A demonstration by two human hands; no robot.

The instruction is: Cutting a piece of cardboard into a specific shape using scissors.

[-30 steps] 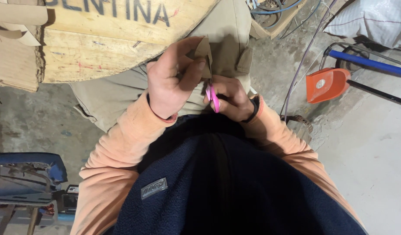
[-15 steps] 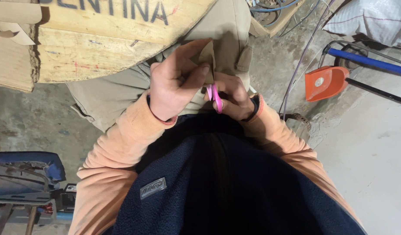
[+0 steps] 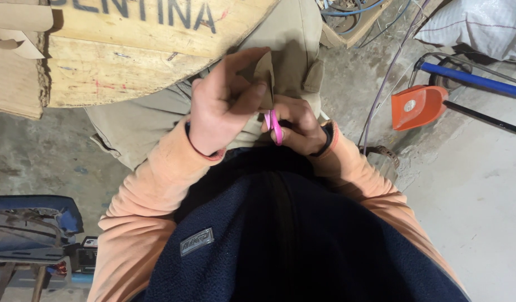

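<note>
Overhead: a big wooden board (image 3: 157,39) with dark stencilled lettering, propped across the top of the view, cardboard (image 3: 14,61) leaning at its left edge. Below: bare concrete floor (image 3: 470,184), grey and stained. Lower left, a blue-padded stool (image 3: 28,210); upper right, an orange dustpan (image 3: 417,106) beside a blue-handled tool (image 3: 470,78), thin cables (image 3: 381,89) trailing past. In the middle, khaki trousers (image 3: 291,50) and a navy fleece vest (image 3: 302,240) over peach sleeves.

Smaller now — left hand (image 3: 221,109) closed around a small tan scrap (image 3: 263,75) (cardboard or stiff cloth, hard to tell), pinched between thumb and fingertips and held up over the lap. Right hand (image 3: 300,126) curled shut on pink scissors (image 3: 274,126), just beside the left, handles mostly buried in the fist; blades hidden behind the scrap's lower edge, so open or shut unclear.

To do this cut well, probably: keep the scrap taut and close to the pinch, feed it deep into the blades rather than snipping at the tips, turn the scrap — not the scissors — to steer the line, and keep the left thumb clear of the blade path.
</note>
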